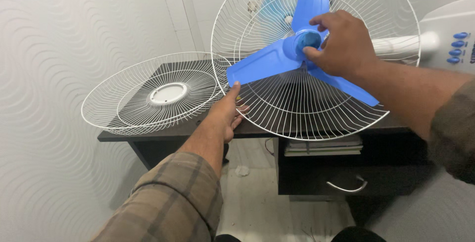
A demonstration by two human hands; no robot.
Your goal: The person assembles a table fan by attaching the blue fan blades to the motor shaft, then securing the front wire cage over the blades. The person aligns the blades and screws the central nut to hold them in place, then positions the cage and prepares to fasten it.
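**Seating the blue blade on the fan hub**

Nearest the camera, the left hand [225, 116] reaches forward from a plaid sleeve [170, 202], its fingers held loosely together and extended so the fingertips [235, 89] touch the tip of the lowest-left vane of the blue fan blade [269, 61]. Just beyond, the right hand [346, 44] curls over the blade's round hub cap [308, 41], thumb and forefinger pinching it while the other fingers bend around the hub.

The blade sits inside the rear wire guard [297, 108], which stands upright on the fan's white neck [403, 46] above the dark desk [173, 130]. In my judgement the step goes best if the left hand keeps the vane from turning while the right twists the cap squarely on the shaft, so that the thread catches cleanly and the blade does not scrape the wires. Pressure should stay on the hub, not the thin vanes.

Counted, near to far:
- two hands, both the person's own
- one desk drawer with a curved metal handle [346, 187]
- a small stack of books [324, 147] on the shelf under the desktop
- one loose front guard [153, 93], lying flat on the desk to the left, just beside the rear guard
- one blade with three vanes
- four blue buttons [456, 48] visible on the white control panel at far right
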